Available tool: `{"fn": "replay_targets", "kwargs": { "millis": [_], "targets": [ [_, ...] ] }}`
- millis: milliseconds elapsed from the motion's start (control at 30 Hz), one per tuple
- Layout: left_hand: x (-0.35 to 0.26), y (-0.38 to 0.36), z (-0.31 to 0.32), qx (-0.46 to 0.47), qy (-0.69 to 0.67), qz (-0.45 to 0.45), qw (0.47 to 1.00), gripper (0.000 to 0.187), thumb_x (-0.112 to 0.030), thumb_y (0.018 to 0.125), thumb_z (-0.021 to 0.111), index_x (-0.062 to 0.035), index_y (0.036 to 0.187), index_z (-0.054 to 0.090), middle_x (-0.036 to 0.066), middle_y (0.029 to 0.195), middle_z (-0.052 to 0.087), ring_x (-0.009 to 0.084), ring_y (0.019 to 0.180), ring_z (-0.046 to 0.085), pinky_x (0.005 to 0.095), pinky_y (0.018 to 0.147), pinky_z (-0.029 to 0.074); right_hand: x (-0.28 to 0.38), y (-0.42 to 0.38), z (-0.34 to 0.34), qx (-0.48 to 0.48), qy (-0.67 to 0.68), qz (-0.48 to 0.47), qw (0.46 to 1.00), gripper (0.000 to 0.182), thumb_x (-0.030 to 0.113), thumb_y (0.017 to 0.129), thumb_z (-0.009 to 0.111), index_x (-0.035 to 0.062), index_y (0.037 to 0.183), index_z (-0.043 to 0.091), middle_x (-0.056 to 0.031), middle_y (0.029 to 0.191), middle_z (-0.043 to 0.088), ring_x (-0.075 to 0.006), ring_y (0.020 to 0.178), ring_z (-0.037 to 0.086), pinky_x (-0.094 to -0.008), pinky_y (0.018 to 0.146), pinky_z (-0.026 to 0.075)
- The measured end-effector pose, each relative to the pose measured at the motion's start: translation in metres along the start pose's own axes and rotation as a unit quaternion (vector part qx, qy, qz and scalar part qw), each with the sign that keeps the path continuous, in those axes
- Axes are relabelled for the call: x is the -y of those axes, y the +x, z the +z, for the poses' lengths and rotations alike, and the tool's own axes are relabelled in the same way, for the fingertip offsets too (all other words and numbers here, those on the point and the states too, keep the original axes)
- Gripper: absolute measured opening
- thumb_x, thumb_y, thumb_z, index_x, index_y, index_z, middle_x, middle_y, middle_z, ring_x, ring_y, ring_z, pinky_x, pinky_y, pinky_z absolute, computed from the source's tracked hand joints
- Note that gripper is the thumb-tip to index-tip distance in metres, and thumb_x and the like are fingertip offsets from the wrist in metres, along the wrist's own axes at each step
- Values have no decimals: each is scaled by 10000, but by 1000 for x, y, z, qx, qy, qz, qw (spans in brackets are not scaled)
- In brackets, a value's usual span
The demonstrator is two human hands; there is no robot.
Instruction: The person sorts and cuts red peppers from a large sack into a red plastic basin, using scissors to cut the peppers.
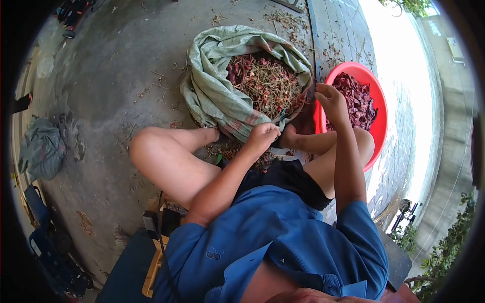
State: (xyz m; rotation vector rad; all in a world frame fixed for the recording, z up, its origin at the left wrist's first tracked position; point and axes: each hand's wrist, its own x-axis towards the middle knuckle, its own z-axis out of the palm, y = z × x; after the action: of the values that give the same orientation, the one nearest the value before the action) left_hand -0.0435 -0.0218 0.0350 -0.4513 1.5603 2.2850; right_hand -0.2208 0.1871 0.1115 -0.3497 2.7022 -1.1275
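My left hand (263,135) is closed at the front rim of a pale green woven sack (214,96), its fingertips pressed together. What it pinches, if anything, is too small to tell. Inside the sack's rolled-down mouth lies a heap of dried red chilies and stalks (265,83). To the right, my right hand (333,103) is raised between the sack and a red plastic tub (382,101), fingers curled in a pinch. Whatever is in those fingers does not show clearly. Dark red dried chilies (356,98) are piled in the tub.
Loose stalks and bits (290,25) litter the concrete floor around the sack. My bent legs (174,161) flank its near side. A dark bag (43,148) lies at far left. A black cable (160,227) runs beside my seat. Plants (449,252) stand at lower right.
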Motion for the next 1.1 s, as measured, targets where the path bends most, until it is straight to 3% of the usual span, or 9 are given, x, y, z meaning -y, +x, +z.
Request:
{"fn": "replay_targets", "kwargs": {
  "millis": [167,233,300,467,633,833,900,1000,1100],
  "targets": [
    [6,-6,-26,-51,-12,-19,998,111,-73,886,576,-1,841,648,-37,673,553,36,591,448,238,533,353,-11,39,189,152,34,3,988,402,283,822,715,23,1128,704,-167,1000,737,-284,918,718,-367,838,538],
    [7,-9,-36,-93,-37,-15,995,98,-52,893,538,-19,904,630,-68,640,473,12,529,380,220,472,266,-8,55,232,150,37,10,988,382,220,861,711,-25,1152,680,-141,1000,744,-212,927,711,-340,818,538],
    [4,-12,-44,-106,-30,-20,994,97,-47,890,540,-13,906,629,-70,646,469,11,535,381,218,479,268,0,68,261,118,76,158,977,360,245,857,718,-13,1109,703,-138,974,746,-203,900,709,-333,794,537],
    [-14,-12,-39,-116,-40,-38,992,132,-68,883,553,21,895,651,-7,697,581,51,606,482,251,551,385,-7,108,296,40,-29,206,977,495,416,769,771,39,1081,697,-166,990,728,-306,967,701,-399,858,527],
    [-13,-5,-27,-101,-70,20,992,169,-70,881,535,32,924,662,40,751,626,88,659,542,271,604,444,-11,128,310,100,-138,207,963,511,410,783,740,58,1148,681,-175,1103,709,-328,1059,670,-416,934,513],
    [-35,-10,-30,-60,-130,-22,989,128,-49,899,512,5,916,627,-30,679,542,28,568,440,233,507,350,-39,118,282,73,-64,183,978,393,350,818,653,114,1126,716,-171,1054,719,-362,1008,672,-439,891,519],
    [-38,-12,-25,-47,-144,-27,988,124,-23,884,516,-4,944,623,-71,668,503,-9,570,398,194,513,299,-34,114,254,47,-76,157,984,338,298,858,654,59,1092,701,-157,965,733,-302,895,712,-407,811,541],
    [-36,-13,-15,-35,-144,-17,989,116,-24,886,513,-12,932,619,-86,638,462,-9,526,363,195,473,272,-22,97,211,74,319,205,922,146,131,960,613,-1,1021,617,-91,862,705,-133,729,693,-260,625,533],
    [-28,-14,-11,-26,-141,-9,990,99,-35,897,511,-23,921,607,-86,628,445,-3,504,353,196,453,266,3,70,153,121,345,197,910,142,127,963,615,6,1037,604,-85,884,705,-142,719,690,-242,613,525]
  ]
}}
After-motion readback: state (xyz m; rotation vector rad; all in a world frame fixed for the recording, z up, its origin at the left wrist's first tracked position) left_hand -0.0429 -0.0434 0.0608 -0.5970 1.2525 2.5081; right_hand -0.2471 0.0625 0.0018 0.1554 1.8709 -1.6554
